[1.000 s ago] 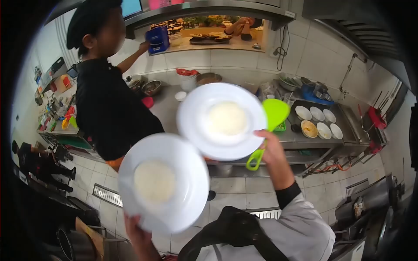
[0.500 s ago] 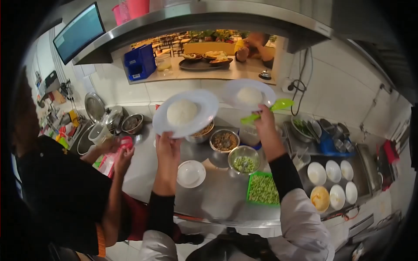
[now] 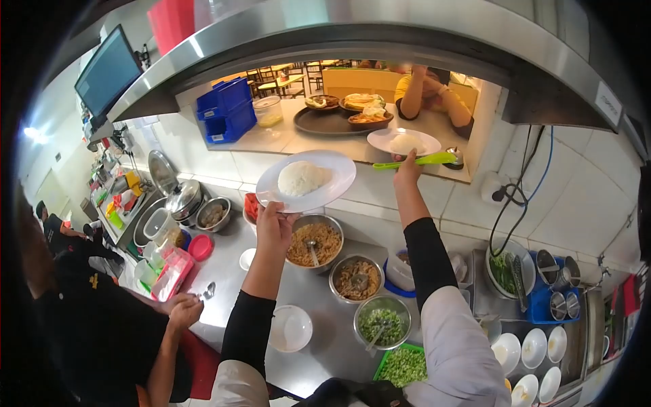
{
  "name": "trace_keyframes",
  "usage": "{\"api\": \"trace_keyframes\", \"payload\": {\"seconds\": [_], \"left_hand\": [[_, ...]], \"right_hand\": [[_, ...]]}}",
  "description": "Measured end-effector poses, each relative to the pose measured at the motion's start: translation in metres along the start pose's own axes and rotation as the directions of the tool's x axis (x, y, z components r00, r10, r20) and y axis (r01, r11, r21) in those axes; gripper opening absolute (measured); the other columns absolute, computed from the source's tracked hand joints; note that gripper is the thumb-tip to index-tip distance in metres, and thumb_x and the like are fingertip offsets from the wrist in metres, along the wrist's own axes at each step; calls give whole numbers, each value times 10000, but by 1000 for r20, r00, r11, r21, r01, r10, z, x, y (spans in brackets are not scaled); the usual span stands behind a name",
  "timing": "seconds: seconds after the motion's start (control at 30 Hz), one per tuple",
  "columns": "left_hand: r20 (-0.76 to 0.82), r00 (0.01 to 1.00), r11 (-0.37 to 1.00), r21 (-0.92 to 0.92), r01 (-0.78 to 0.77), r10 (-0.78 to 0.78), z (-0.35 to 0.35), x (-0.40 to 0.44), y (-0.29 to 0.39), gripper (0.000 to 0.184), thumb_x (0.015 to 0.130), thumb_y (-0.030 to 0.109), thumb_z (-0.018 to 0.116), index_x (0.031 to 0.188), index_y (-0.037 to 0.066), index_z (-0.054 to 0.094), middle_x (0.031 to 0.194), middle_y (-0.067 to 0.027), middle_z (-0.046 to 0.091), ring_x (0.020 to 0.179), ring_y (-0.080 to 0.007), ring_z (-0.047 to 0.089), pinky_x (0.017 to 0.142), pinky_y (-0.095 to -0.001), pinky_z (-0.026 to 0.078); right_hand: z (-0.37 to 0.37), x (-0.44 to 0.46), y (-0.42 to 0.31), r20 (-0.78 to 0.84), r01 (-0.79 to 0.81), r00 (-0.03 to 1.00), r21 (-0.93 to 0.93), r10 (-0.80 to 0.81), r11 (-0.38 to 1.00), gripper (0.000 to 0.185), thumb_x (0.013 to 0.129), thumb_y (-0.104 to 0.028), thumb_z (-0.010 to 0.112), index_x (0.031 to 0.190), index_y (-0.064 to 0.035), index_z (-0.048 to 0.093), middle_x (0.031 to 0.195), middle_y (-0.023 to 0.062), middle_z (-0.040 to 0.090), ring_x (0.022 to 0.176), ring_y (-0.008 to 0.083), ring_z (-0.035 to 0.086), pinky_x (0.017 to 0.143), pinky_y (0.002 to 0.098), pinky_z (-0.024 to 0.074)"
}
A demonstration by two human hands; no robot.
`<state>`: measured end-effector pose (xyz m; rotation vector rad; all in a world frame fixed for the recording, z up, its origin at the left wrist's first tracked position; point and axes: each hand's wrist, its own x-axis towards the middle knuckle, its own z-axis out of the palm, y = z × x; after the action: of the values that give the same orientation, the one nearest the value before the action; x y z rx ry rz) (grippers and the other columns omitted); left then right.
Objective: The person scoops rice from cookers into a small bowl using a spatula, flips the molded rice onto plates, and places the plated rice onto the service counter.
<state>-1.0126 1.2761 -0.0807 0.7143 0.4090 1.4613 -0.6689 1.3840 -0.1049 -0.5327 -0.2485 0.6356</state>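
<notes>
My left hand (image 3: 277, 220) grips the near edge of a white oval plate (image 3: 341, 180), which carries a mound of white rice (image 3: 302, 178). This plate is held in the air above the counter bowls. My right hand (image 3: 407, 171) holds a second white plate (image 3: 380, 140) with its own rice mound (image 3: 407, 143), together with a bright green rice paddle (image 3: 434, 159) lying crosswise under the plate's near edge. The second plate is over the serving-window ledge (image 3: 325, 147); I cannot tell whether it touches.
On the ledge are a dark tray (image 3: 308, 123) with filled dishes, blue bins (image 3: 226, 112) and a call bell (image 3: 455, 158). Food bowls (image 3: 337, 234) stand below on the steel counter. A co-worker (image 3: 102, 319) at left holds a spoon (image 3: 208, 292). Another person (image 3: 430, 102) is beyond the window.
The right-hand plate has moved forward into the window opening. The left-hand plate is still held up, now more level. The view has shifted closer. The co-worker's hands now hold a spoon.
</notes>
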Motion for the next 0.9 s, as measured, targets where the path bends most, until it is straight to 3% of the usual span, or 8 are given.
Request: {"api": "trace_keyframes", "payload": {"seconds": [0.1, 0.13, 0.33, 0.43, 0.57, 0.7, 0.8, 0.9], "left_hand": [[3, 1000, 999, -45, 10, -9, 3, 32, -38, 506, 736, -18, 446, 1232, 4, 346, 1198, -185, 479, 1061, -342, 546, 851, -519, 517], [7, 1000, 999, -46, 29, -29, 7, 40, -50, 502, 736, -16, 451, 1226, -2, 343, 1191, -189, 480, 1054, -350, 547, 846, -521, 520], [68, 993, 995, 3, 97, -97, 49, 77, -102, 429, 744, -25, 449, 1157, -38, 332, 1149, -213, 472, 1040, -375, 548, 835, -502, 538], [34, 988, 989, -12, 149, -149, 71, 91, -128, 408, 753, -48, 432, 1153, -42, 353, 1170, -213, 474, 1062, -383, 534, 878, -512, 512], [215, 968, 991, -7, 137, -132, 88, 119, -170, 434, 815, -19, 427, 1234, -37, 319, 1188, -209, 466, 1053, -369, 541, 870, -493, 522], [108, 907, 907, 165, 387, -406, 92, 133, -192, 534, 902, 218, 498, 1318, -15, 258, 1275, -227, 395, 1187, -381, 429, 959, -617, 350], [6, 839, 836, 98, 540, -544, 88, 125, -192, 808, 861, 381, 548, 1425, 60, 66, 1446, -251, 125, 1314, -420, 209, 979, -653, 246], [55, 821, 822, 97, 562, -568, 63, 105, -192, 954, 822, 510, 556, 1435, 85, -39, 1471, -249, -12, 1325, -427, 165, 990, -652, 221]], "right_hand": [[-9, 2, -5, 4, -6, 1000, -26, 6, 1000, 366, 953, -205, 444, 1279, -69, 347, 1142, 106, 479, 844, 193, 605, 759, 327, 530], [-18, 0, -7, 63, -51, 996, -57, 55, 997, 452, 957, -219, 435, 1361, -87, 281, 1268, 104, 397, 1054, 206, 541, 932, 365, 444], [-47, -61, -68, 187, -141, 968, -146, 167, 979, 544, 956, -177, 434, 1422, -68, 175, 1472, 62, 198, 1322, 284, 300, 1066, 406, 296], [-61, -95, -104, 277, -159, 940, -167, 201, 973, 528, 958, -180, 425, 1409, -28, 195, 1480, 81, 177, 1319, 284, 308, 1073, 405, 285], [-75, -143, -162, 426, -91, 885, -236, 187, 968, 503, 967, -218, 412, 1391, -16, 233, 1472, 129, 186, 1302, 300, 333, 1068, 398, 294], [-90, -184, -208, 466, 6, 872, -314, 148, 950, 488, 969, -272, 408, 1363, -18, 273, 1452, 151, 235, 1257, 309, 396, 1052, 406, 319], [-106, -210, -224, 443, 20, 885, -339, 141, 941, 459, 962, -297, 424, 1302, -4, 328, 1374, 193, 361, 1128, 309, 523, 990, 412, 396], [-113, -239, -236, 402, -77, 872, -452, 280, 888, 396, 963, -304, 417, 1216, -3, 374, 1220, 229, 516, 932, 286, 622, 855, 382, 494]]}}
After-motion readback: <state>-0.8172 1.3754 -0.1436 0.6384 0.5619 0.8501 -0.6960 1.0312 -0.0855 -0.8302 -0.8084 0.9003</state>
